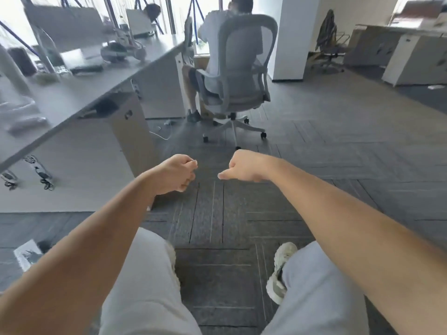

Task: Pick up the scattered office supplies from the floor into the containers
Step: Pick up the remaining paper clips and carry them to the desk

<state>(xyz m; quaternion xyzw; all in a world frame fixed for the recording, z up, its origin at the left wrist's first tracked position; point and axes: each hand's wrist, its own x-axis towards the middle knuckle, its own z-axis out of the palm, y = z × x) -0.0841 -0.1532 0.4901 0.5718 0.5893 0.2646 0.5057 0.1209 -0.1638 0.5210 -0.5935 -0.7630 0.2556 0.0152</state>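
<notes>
Both my arms reach forward over the grey carpet floor (217, 213). My left hand (175, 171) has its fingers curled into a loose fist and nothing shows in it. My right hand (244, 169) is curled too, thumb pointing left, and holds nothing that I can see. The two hands hang a short gap apart, above the floor. No container is in view. A flat printed item (27, 253), perhaps a booklet, lies on the floor at the lower left, partly hidden by my left arm.
A long grey desk (101, 83) with a cabinet (125, 131) under it stands on the left. A person sits in a grey swivel chair (238, 83) straight ahead. White cables (164, 131) lie by the desk. My knees and one shoe (281, 269) fill the bottom.
</notes>
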